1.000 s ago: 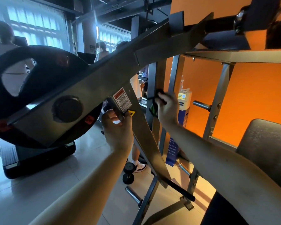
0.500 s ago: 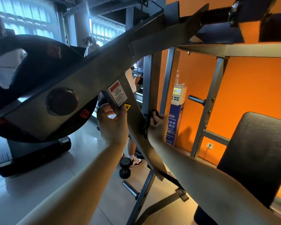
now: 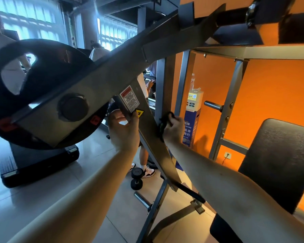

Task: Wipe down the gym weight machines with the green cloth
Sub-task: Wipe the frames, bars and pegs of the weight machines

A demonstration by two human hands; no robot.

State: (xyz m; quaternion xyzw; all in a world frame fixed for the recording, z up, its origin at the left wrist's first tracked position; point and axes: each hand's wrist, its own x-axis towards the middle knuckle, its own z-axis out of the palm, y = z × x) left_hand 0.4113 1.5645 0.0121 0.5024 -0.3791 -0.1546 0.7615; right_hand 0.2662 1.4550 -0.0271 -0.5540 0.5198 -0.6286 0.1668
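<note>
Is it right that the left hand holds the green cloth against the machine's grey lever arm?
Not quite: the head view shows the right hand holding the green cloth against the lever arm; the left hand grips a bar by the warning label.

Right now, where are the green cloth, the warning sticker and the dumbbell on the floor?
green cloth (image 3: 161, 128): head view, its bunched middle.
warning sticker (image 3: 129, 99): head view, centre of its printed text.
dumbbell (image 3: 136, 172): head view, its upper head.
</note>
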